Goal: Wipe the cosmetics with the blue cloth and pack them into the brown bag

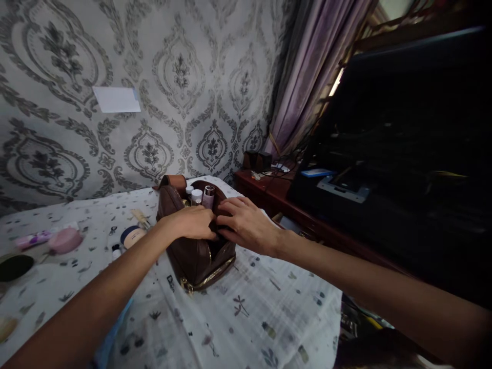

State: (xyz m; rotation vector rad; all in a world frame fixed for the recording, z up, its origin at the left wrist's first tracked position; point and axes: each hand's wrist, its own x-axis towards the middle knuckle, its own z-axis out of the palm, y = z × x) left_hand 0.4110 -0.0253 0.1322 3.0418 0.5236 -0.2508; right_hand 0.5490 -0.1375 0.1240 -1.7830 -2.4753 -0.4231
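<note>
A brown leather toiletry bag (pixel 194 259) with a gold zip stands open on the patterned cloth. Several small bottles (pixel 199 196) with white and pink caps stick up inside it. My left hand (pixel 192 223) grips the near edge of the bag's opening, fingers curled over it. My right hand (pixel 246 223) meets it from the right, fingers bent and pinching the same edge by the zip.
Left of the bag lie a round tin (pixel 132 236), a pink round case (pixel 64 240), a pink tube (pixel 33 239) and a dark disc (pixel 14 266). A dark wooden desk (pixel 277 197) with a black screen (pixel 407 148) stands right; the cloth's edge (pixel 338 307) drops there.
</note>
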